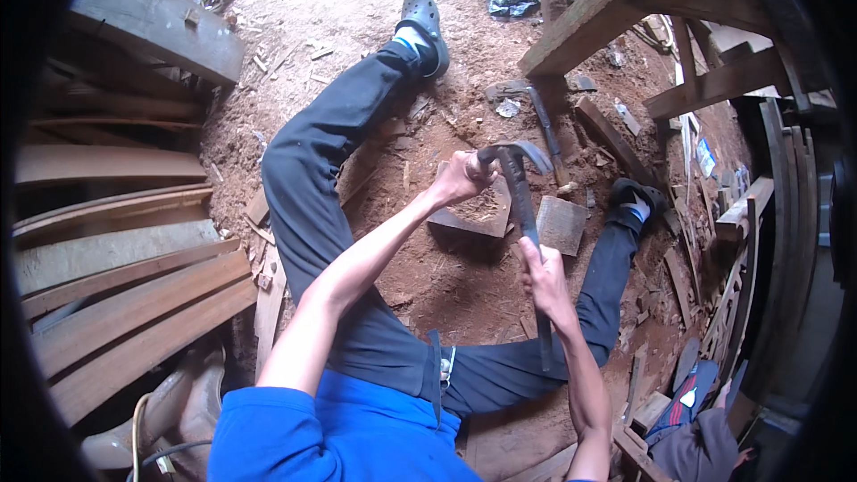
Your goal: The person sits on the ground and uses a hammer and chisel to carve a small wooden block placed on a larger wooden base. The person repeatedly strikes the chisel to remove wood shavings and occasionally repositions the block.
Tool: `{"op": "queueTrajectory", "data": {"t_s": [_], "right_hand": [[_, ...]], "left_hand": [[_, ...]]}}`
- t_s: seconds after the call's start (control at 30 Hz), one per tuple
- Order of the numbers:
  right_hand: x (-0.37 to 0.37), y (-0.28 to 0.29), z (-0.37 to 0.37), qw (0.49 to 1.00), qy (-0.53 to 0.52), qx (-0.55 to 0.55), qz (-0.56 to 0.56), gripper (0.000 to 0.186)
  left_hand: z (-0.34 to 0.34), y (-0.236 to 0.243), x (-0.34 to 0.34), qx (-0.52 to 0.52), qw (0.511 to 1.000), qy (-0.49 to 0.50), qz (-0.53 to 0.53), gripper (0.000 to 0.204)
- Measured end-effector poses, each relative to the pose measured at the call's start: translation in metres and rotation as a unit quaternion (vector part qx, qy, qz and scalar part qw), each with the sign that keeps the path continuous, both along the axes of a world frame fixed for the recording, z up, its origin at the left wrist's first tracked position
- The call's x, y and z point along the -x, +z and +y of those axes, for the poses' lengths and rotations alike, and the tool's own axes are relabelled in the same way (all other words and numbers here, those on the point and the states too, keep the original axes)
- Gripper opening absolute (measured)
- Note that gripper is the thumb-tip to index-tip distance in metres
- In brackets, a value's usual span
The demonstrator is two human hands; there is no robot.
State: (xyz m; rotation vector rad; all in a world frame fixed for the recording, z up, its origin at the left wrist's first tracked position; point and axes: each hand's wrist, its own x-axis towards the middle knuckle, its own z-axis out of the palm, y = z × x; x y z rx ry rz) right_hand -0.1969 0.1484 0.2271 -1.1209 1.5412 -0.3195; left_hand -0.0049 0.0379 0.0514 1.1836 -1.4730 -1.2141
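A: Item one: crowbar [522, 205], dark metal, curved claw uppermost, held nearly upright between the person's legs, above a wooden block [473, 214] on the dirt floor [357, 0].

B: Grip?

A: Left hand [460, 178] clenched just below the claw; right hand [544, 277] closed round the shaft lower down.

B: Progress?

A: Judged early: block whole, claw not yet set into it.

B: Surroundings?

A: Second block [562, 223] just beside; planks [134, 303] stacked left; timber frame [625, 0] upper right.

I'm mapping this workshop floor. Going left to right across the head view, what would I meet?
Stacked planks → left hand → crowbar → flat wooden block → right foot's shoe → timber leaning at the right edge.
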Motion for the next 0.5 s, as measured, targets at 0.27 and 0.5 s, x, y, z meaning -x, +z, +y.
{"op": "queueTrajectory", "data": {"t_s": [0.27, 0.5], "right_hand": [[0.039, -0.051, 0.022, 0.991, -0.118, 0.057, -0.041, 0.051], [0.075, -0.121, 0.011, 0.986, -0.15, -0.077, 0.012, 0.054]], "left_hand": [[0.007, 0.029, -0.004, 0.027, 0.995, 0.091, 0.022, 0.019], [0.0, 0.059, -0.01, 0.166, 0.98, 0.103, -0.035, 0.02]]}}
